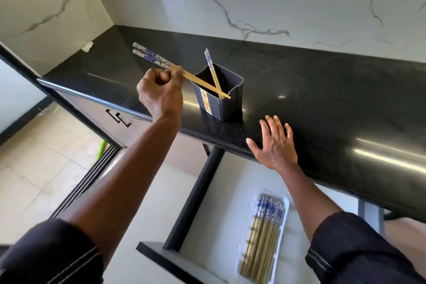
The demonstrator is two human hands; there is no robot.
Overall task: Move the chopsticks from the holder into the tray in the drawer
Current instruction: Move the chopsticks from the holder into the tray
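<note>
A dark grey holder (227,104) stands near the front edge of the black counter. Two chopsticks (211,69) with blue-patterned tops lean inside it. My left hand (161,92) is closed around a pair of chopsticks (151,56), held tilted just left of the holder, their thin ends crossing over its rim. My right hand (275,145) lies flat and spread on the counter edge, holding nothing. Below, the open drawer (193,200) contains a white tray (285,205) with several chopsticks (262,237) lying side by side.
The black countertop (322,99) runs along a white marble wall. A crumpled white scrap (87,46) lies in the far left corner. Cabinet doors with black handles (118,117) sit left of the drawer, and a green stick (101,150) leans above the tiled floor.
</note>
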